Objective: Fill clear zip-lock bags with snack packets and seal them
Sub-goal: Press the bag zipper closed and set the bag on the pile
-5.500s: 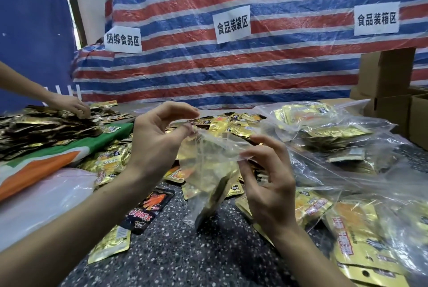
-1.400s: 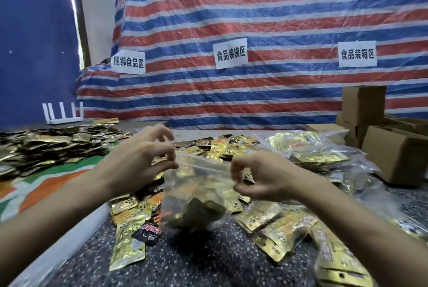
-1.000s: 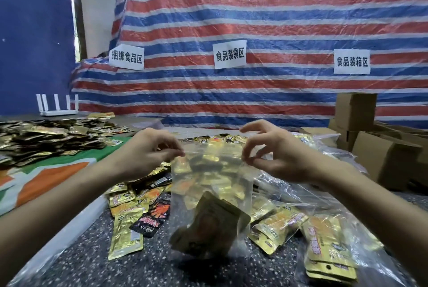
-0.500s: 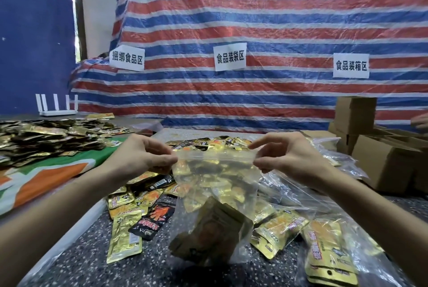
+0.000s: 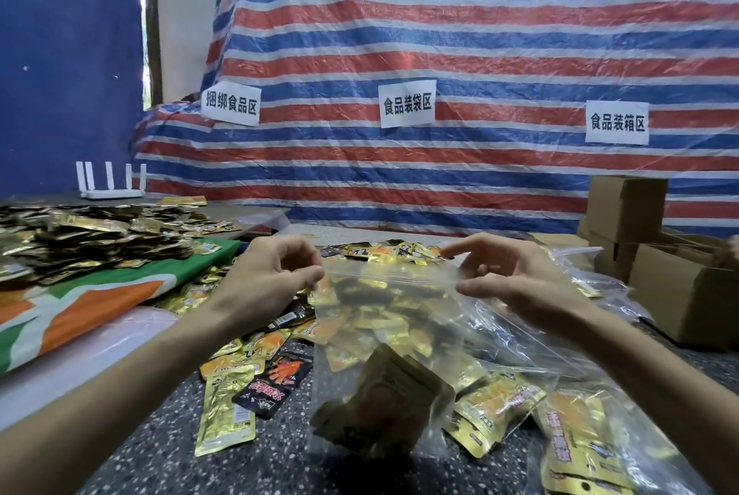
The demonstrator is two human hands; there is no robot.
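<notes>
Head view: left hand [image 5: 268,278] and right hand [image 5: 520,282] each pinch a top corner of a clear zip-lock bag [image 5: 384,318] held above the table's [image 5: 160,454] near edge, snack packets [image 5: 384,406] sagging inside; any unpressed gap in the zip could let them spill

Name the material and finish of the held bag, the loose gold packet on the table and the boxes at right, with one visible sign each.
Zip-lock bag: thin clear plastic film, glossy; packets show through it and it wrinkles. Gold packet: probably metallised foil laminate, shiny; it mirrors light. Boxes: brown cardboard by the look, matte, with folded flaps.
</notes>
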